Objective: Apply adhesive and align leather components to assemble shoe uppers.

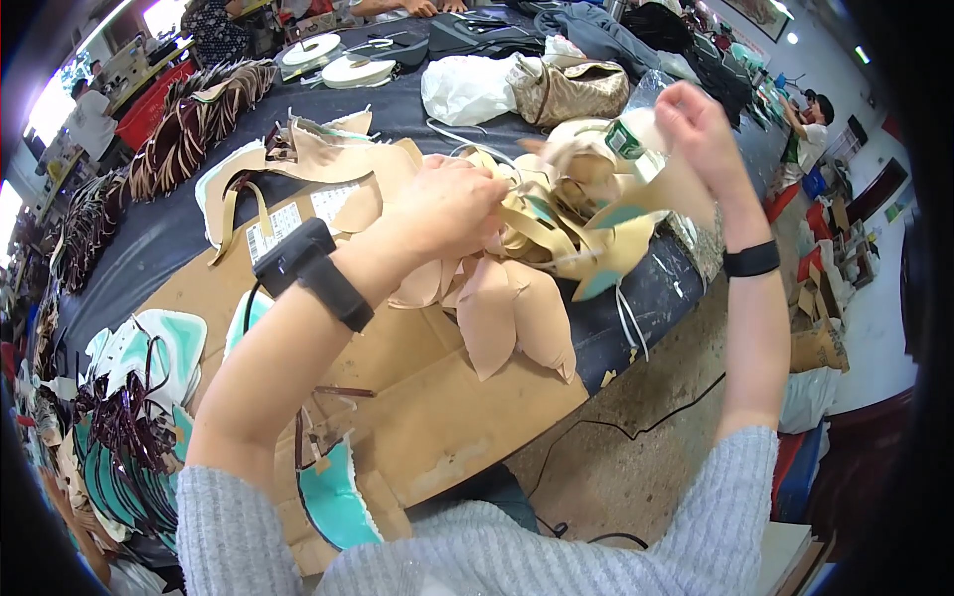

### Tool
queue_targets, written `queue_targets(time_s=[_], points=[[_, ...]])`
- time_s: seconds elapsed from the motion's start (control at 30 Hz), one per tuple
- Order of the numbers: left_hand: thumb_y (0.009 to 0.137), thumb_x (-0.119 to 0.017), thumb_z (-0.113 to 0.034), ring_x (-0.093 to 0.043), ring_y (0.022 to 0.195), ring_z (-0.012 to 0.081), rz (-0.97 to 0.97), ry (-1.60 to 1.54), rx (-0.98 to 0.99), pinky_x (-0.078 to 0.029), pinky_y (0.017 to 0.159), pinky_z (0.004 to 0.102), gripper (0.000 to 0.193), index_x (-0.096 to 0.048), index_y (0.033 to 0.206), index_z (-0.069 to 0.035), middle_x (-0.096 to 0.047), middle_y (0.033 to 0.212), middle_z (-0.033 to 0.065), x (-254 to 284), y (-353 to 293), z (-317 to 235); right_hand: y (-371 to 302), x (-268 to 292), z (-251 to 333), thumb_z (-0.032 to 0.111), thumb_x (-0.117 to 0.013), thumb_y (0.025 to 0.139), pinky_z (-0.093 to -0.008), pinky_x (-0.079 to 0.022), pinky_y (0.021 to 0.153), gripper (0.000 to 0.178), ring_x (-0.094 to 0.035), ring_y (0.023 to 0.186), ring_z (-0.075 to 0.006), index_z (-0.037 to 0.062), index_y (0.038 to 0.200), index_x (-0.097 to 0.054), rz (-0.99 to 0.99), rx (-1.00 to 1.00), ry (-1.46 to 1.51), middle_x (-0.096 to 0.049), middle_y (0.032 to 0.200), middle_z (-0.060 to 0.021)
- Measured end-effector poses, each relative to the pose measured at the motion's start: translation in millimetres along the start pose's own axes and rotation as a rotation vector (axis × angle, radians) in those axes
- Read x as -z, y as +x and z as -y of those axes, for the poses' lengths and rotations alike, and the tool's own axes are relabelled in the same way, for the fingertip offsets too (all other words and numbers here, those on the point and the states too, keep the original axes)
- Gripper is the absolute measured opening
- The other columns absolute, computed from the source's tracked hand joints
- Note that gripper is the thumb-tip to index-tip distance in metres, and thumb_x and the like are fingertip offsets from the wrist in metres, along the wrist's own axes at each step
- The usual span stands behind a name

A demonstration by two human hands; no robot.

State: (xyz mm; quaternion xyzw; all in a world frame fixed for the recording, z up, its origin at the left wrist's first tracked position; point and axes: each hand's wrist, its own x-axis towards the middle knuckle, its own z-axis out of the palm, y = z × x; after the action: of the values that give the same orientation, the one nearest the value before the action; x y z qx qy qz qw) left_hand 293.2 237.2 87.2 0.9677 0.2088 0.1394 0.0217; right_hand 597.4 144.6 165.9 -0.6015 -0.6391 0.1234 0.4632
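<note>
My left hand (pixel 459 204) is closed at the left side of a heap of beige leather-like pieces (pixel 542 233), fingers curled down; what they grip is hidden. Higher and to the right, my right hand (pixel 701 124) is raised in a closed pinch. A blurred beige piece (pixel 684 194) shows just below it, and I cannot make out what the fingers hold. Beside the right hand stands a roll with a green label (pixel 624 141). Pinkish-beige leaf-shaped pieces (pixel 517 313) hang below my left hand over the cardboard (pixel 467 417).
More beige cut pieces (pixel 338 159) lie left on the cardboard. Turquoise-lined pieces (pixel 338 497) are near me and at the left. White tape rolls (pixel 358 70), a white plastic bag (pixel 467 89) and dark cloth (pixel 596 35) lie farther back. A cable (pixel 636 437) crosses the floor.
</note>
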Motion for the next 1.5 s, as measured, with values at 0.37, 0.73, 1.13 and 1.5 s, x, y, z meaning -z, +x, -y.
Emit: queue_targets(time_s=[0.37, 0.73, 1.13, 1.5], points=[[0.076, -0.077, -0.035, -0.054, 0.118, 0.0222, -0.701, -0.92, 0.07, -0.045, 0.094, 0.0377, 0.064, -0.054, 0.125, 0.0, -0.06, 0.119, 0.0172, 33.0, 46.5, -37.5, 63.1, -29.0, 104.9, 0.01, -0.06, 0.09, -0.0236, -0.054, 0.068, 0.017, -0.065, 0.077, -0.01, 0.0036, 0.104, -0.067, 0.35, 0.001, 0.362, -0.066, 0.091, -0.0026], [0.101, -0.021, -0.052, -0.063, 0.103, 0.026, -0.417, -1.909, 0.651, -0.05, 0.09, 0.0463, 0.062, -0.052, 0.125, -0.004, -0.066, 0.104, 0.0141, 43.5, 5.6, 30.0, -3.9, -142.9, 14.8, 0.021, -0.072, 0.085, -0.0298, -0.047, 0.088, 0.045, -0.06, 0.092, -0.0118, 0.0082, 0.125, -0.057, 0.339, -0.023, 0.197, -0.065, 0.097, -0.002], [0.098, -0.032, -0.058, -0.065, 0.097, 0.0214, -0.264, -1.791, 0.424, -0.051, 0.082, 0.0318, 0.061, -0.044, 0.133, -0.01, -0.065, 0.108, 0.0139, 19.5, 6.9, 23.9, -60.0, -146.1, 49.9, 0.011, -0.061, 0.071, -0.0378, -0.046, 0.076, 0.017, -0.059, 0.081, -0.023, 0.0105, 0.088, -0.063, 0.058, 0.922, -0.53, -0.058, 0.083, -0.0022], [0.1, -0.016, -0.056, -0.064, 0.087, 0.0248, -0.484, -2.051, 0.513, -0.052, 0.065, 0.0347, 0.064, -0.047, 0.129, -0.008, -0.065, 0.103, 0.0159, 57.2, 14.8, 30.3, -78.1, -135.3, 55.2, 0.017, -0.06, 0.089, -0.028, -0.047, 0.06, 0.015, -0.06, 0.066, -0.0152, 0.002, 0.088, -0.062, 0.493, -0.17, 0.269, -0.062, 0.075, -0.0059]])
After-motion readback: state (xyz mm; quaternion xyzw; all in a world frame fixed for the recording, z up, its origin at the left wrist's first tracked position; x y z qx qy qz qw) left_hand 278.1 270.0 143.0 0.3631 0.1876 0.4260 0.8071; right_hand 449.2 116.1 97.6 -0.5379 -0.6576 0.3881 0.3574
